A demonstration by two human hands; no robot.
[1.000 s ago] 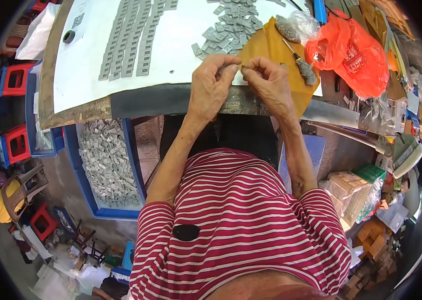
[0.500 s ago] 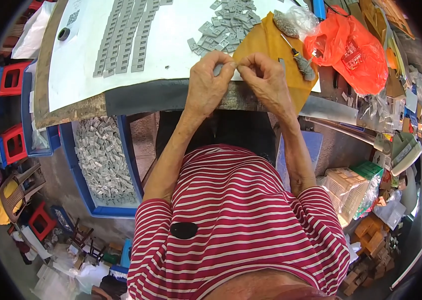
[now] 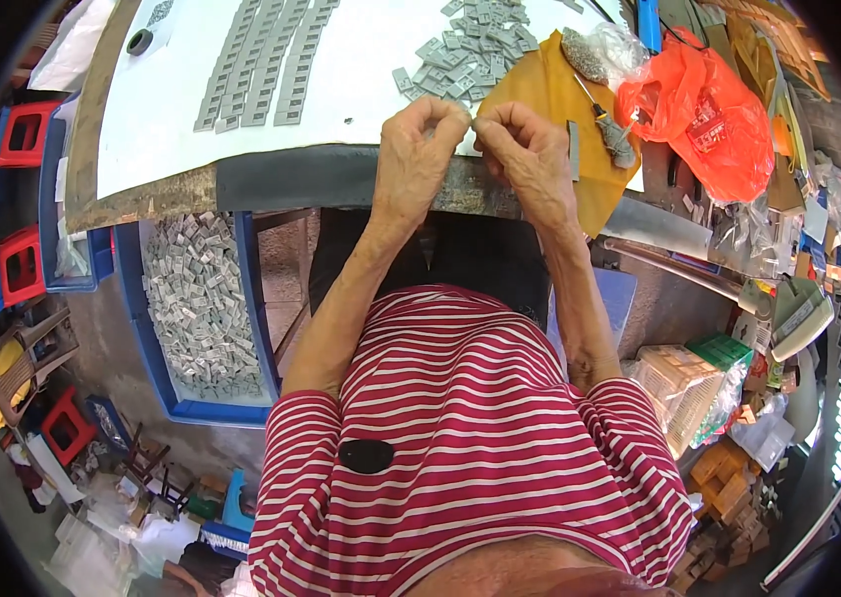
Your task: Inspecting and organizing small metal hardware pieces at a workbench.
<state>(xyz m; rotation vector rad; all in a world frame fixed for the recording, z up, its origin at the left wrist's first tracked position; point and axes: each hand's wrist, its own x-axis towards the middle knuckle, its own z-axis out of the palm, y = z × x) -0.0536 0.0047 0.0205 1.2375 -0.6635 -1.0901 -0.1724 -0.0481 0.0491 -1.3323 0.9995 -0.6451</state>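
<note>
Workshop: crowded room around a worktable, with red plastic stools (image 3: 16, 267) at far left and a slatted tan plastic crate (image 3: 677, 388) at lower right.
Tabletop: white paper sheet (image 3: 167, 114) over a worn wooden table (image 3: 142, 207), whose front edge faces the person in a red-and-white striped shirt (image 3: 480, 398).
Left hand: left hand (image 3: 417, 154) is raised at the table's front edge, thumb and forefinger pinched narrow; whether a small piece sits between them, I cannot tell.
Right hand: right hand (image 3: 534, 154) mirrors it just beside, fingers curled into a narrow pinch, its contents too small to make out.
Grey pieces: loose pile of flat grey rectangular pieces (image 3: 470, 55) on the paper, just beyond the hands; long neat rows of similar grey pieces (image 3: 266, 65) lie to the left.
Mustard-yellow cloth: mustard-yellow cloth (image 3: 595, 199) lies right of the pile, bearing a screwdriver with a black-and-yellow handle (image 3: 599, 111).
Bag: crumpled orange-red plastic bag (image 3: 729, 149), right of the cloth.
Blue tray: blue rectangular tray (image 3: 216, 411) below the table at left, filled with more grey pieces.
</note>
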